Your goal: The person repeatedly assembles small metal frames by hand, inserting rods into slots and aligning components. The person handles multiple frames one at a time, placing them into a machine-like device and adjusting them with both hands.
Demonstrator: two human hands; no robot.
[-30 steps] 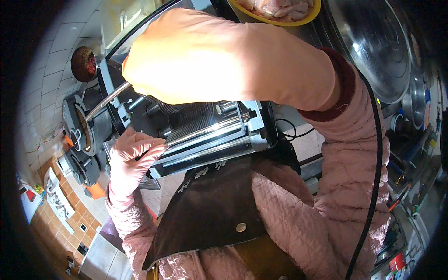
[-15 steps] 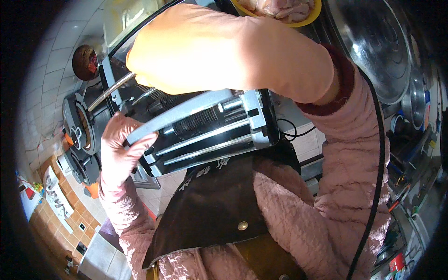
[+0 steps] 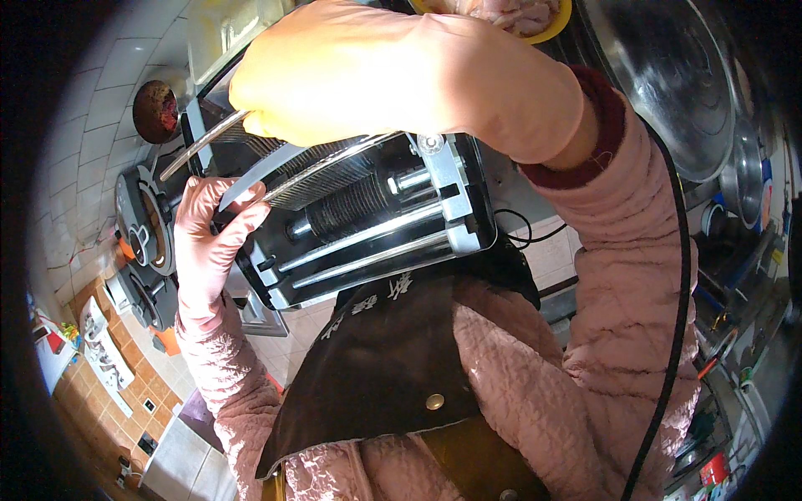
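My left hand, in a pink glove, pinches the left end of a comb plate with a grey edge and fine metal teeth. The plate is tilted over a cutting machine with a black ribbed blade roller and two bright metal rails. Above the plate, my gloved right hand is closed round a metal rod, whose free end sticks out to the left. Glare washes out that glove, and its fingers are partly hidden. Whether it also touches the plate I cannot tell.
A yellow-rimmed bowl of raw meat stands at the far side. On the right lies a large round metal lid or pan. A brown bowl and grey machine parts are at the left. A black cable hangs by my right arm.
The plate has tilted and shifted away from me, so its teeth and more of the roller show. The rod's free end has come away from the grey part at the left.
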